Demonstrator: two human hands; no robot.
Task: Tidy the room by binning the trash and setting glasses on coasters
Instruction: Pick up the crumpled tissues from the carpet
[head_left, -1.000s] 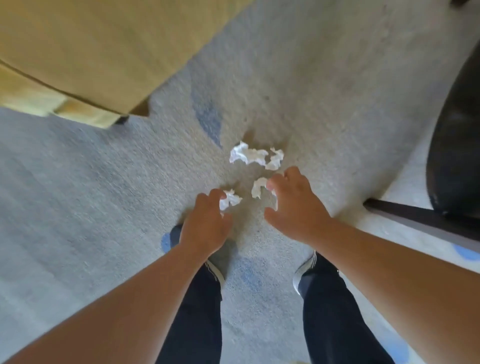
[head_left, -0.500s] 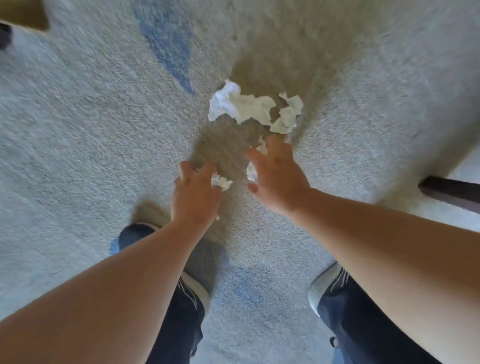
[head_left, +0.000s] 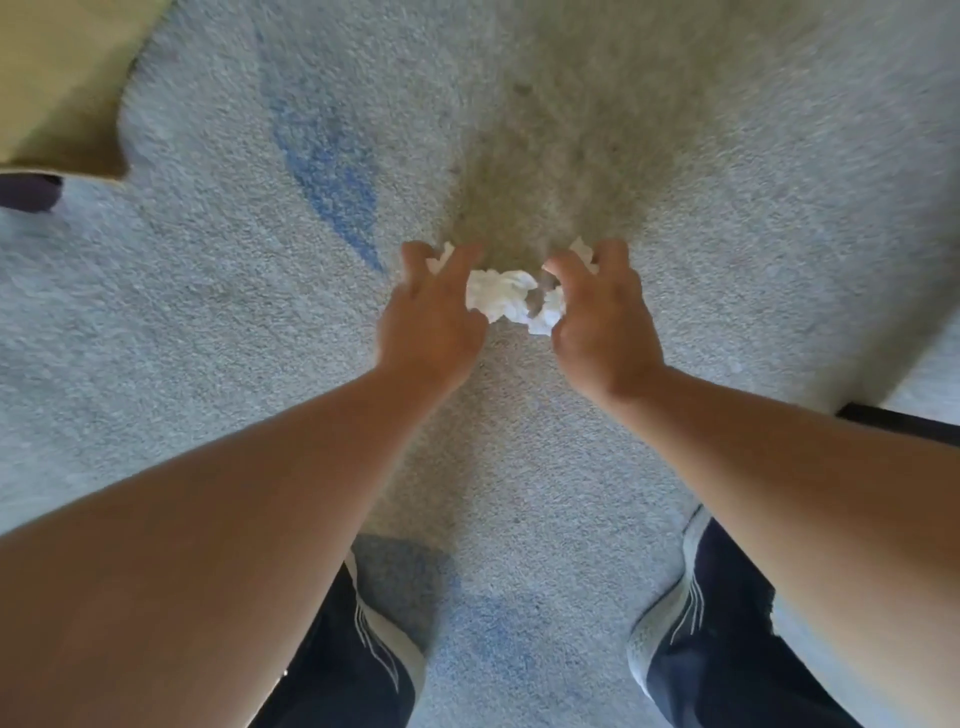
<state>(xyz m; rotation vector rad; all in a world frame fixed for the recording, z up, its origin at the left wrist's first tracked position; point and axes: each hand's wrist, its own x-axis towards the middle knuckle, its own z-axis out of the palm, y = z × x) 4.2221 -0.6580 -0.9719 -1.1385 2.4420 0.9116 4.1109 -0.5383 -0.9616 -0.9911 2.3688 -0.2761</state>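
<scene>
Crumpled white tissue (head_left: 498, 296) lies on the grey carpet (head_left: 208, 322) between my two hands. My left hand (head_left: 431, 317) reaches down with curled fingers around the left part of the tissue; a white scrap shows between its fingers. My right hand (head_left: 602, 317) curls over the right tissue wad (head_left: 548, 314), and another white scrap (head_left: 582, 252) pokes out above its fingers. How much paper each palm hides is unclear.
A tan furniture corner (head_left: 62, 88) sits at the upper left with a dark foot (head_left: 28, 192) under it. A dark bar (head_left: 904, 423) crosses the right edge. My two shoes (head_left: 384, 639) stand on the carpet below my arms.
Both hands moved forward from the nearer scraps to the larger tissue pieces and closed in on them. The nearer scraps no longer lie on the carpet. The camera came lower.
</scene>
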